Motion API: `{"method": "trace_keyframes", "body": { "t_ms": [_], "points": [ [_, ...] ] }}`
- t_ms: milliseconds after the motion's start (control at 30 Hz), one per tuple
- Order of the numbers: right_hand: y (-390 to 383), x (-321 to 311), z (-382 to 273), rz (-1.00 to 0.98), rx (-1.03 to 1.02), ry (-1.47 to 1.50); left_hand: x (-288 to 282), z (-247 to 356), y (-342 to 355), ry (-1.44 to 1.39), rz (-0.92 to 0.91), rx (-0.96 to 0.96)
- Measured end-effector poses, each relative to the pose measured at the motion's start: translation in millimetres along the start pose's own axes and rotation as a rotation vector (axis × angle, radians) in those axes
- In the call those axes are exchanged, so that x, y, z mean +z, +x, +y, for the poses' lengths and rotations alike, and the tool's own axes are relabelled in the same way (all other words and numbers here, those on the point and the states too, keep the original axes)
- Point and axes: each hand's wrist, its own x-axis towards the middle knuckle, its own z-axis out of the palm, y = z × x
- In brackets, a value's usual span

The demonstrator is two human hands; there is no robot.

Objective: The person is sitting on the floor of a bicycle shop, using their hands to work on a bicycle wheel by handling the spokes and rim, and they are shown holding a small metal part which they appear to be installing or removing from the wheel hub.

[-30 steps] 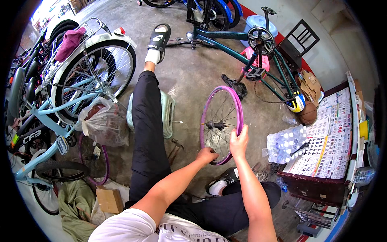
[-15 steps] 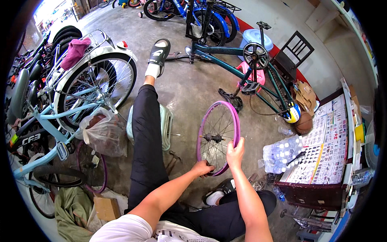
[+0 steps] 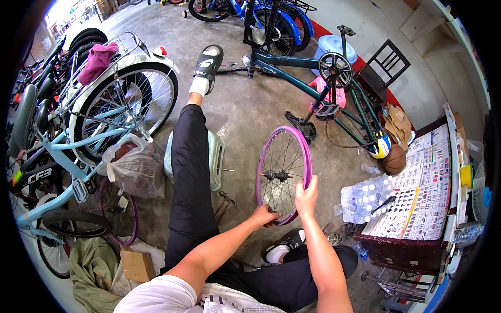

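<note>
A bare bicycle wheel with a pink-purple rim (image 3: 307, 156), without a tyre, stands tilted upright in front of me. Thin dark spokes run to its dark hub (image 3: 276, 176). My right hand (image 3: 307, 197) is closed round the rim on the near right side, thumb up along it. My left hand (image 3: 264, 215) is closed at the bottom of the wheel, beside the rim and spokes. Something small and dark shows at its fingertips, too small to make out.
My outstretched left leg passes over a pale green stool (image 3: 216, 161); a hammer (image 3: 224, 203) lies nearby. A light-blue bicycle (image 3: 62, 164) stands left, a dark teal bicycle frame (image 3: 292, 81) ahead. Packed water bottles (image 3: 365, 198) sit right, by a paper-covered table (image 3: 417, 190).
The view has shifted slightly. Both hands stay in place at the wheel, which sits a little higher in the picture.
</note>
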Motion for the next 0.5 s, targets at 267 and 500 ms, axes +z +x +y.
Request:
{"method": "trace_keyframes", "body": {
  "t_ms": [267, 500],
  "points": [
    [-2, 0, -4, -0.026, 0.005, -0.026, 0, 6, -2, 0.406, 0.168, 0.056],
    [-5, 0, -14, -0.058, 0.041, -0.031, 12, -5, 12, 0.368, 0.319, 0.107]
  ]
}}
